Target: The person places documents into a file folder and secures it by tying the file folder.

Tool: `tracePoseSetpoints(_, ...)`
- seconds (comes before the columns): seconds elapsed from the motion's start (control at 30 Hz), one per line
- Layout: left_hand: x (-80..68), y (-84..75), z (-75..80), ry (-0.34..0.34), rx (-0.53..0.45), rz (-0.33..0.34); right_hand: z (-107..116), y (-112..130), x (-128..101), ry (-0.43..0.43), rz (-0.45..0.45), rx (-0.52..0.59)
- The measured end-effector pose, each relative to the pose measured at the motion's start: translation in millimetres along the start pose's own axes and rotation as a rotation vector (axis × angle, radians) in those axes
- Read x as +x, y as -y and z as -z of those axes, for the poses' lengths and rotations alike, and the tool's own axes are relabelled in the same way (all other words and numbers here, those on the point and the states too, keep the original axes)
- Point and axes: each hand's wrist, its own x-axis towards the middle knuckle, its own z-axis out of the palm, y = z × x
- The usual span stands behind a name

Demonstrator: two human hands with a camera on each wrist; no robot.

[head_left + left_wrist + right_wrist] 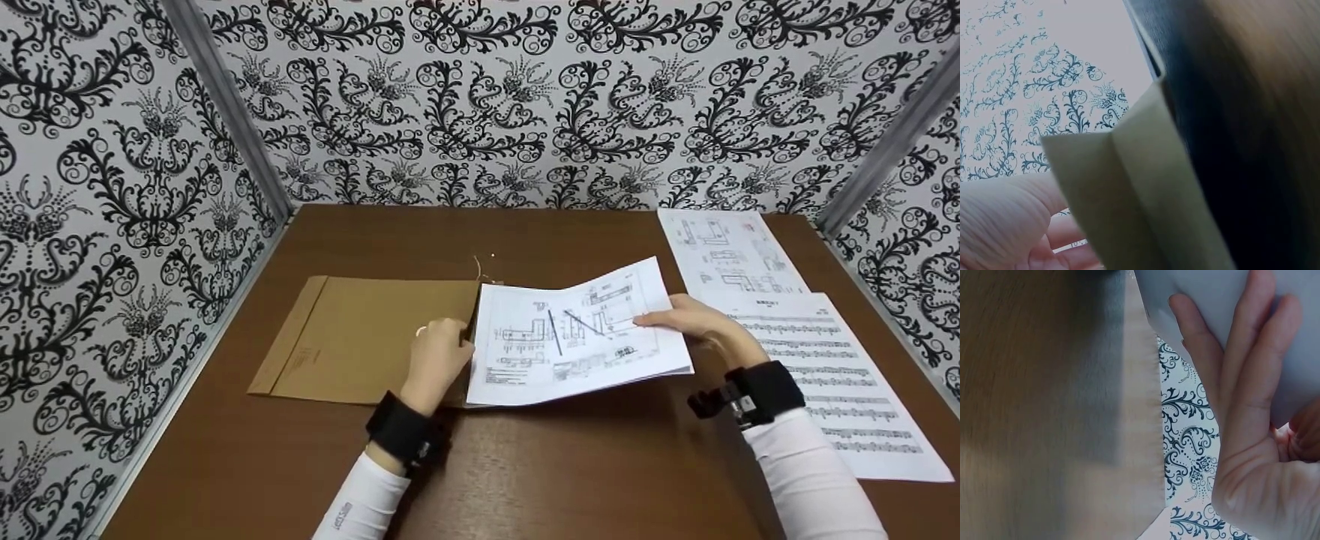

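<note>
A brown kraft envelope (360, 337) lies on the table at left of centre. My left hand (441, 356) grips it near its right, open edge, with fingers curled. In the left wrist view, the envelope's folded edge (1157, 185) stands beside that hand. The left end of several stacked sheets with technical drawings (574, 341) meets the envelope's mouth. My right hand (697, 322) pinches the sheets at their right side, thumb on top. Its fingers (1247, 377) spread underneath in the right wrist view. The sheets' right end is raised and slightly bowed.
A sheet with a drawing (724, 251) lies at the back right. Overlapping it in front is a sheet of music (840, 382), partly behind the right forearm. A thin string (477, 266) sticks up behind the envelope. Patterned walls (495, 112) enclose the brown table (510, 480).
</note>
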Motion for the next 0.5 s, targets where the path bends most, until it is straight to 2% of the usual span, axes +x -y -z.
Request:
tracePoseSetpoints(0.27,0.1,-3.1,2.0,-0.045,0.016,-0.026,1.4,6.9,1.3,0.022,-0.005,-0.002)
tracePoseSetpoints(0.5,-0.4,-5.9,5.9,-0.013,-0.005,0.014,0.7,8.6,1.8,0.044,-0.018,0.001)
